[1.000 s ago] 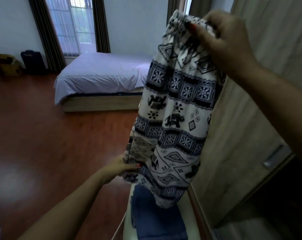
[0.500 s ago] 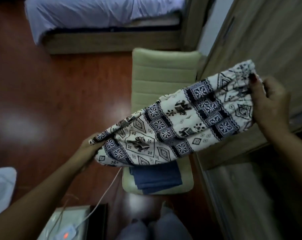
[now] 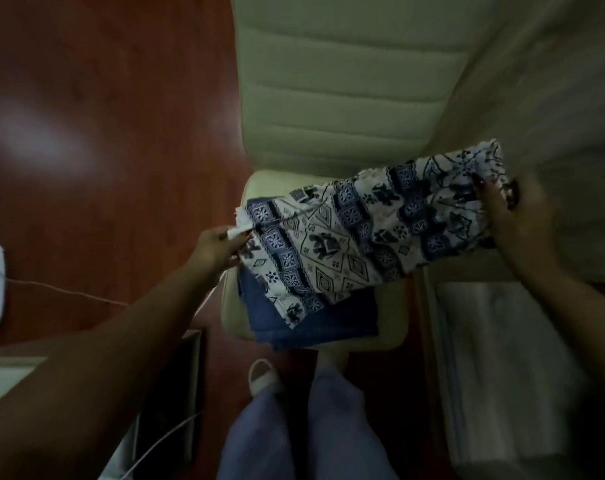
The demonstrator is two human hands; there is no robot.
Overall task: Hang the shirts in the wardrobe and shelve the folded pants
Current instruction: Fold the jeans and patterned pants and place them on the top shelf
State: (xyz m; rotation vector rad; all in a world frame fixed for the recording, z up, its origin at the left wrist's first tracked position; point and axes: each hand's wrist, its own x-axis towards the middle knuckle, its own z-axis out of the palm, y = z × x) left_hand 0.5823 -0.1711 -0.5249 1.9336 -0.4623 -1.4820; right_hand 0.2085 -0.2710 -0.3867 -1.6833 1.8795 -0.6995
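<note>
The white, black-and-blue patterned fabric pants [image 3: 363, 230] stretch level above the seat of a cream padded chair [image 3: 329, 98]. The left hand [image 3: 221, 247] pinches the hem end, and the blurred right hand [image 3: 516, 216] clutches the waistband end. They cover much of a folded blue garment [image 3: 315, 323] on the seat. The dim wardrobe at the right is hard to make out.

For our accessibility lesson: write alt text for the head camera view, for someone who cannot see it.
The person's left hand pinches one end of patterned pants and the right hand grips the other, holding them stretched over a pale chair. A folded blue garment lies on the seat.
</note>
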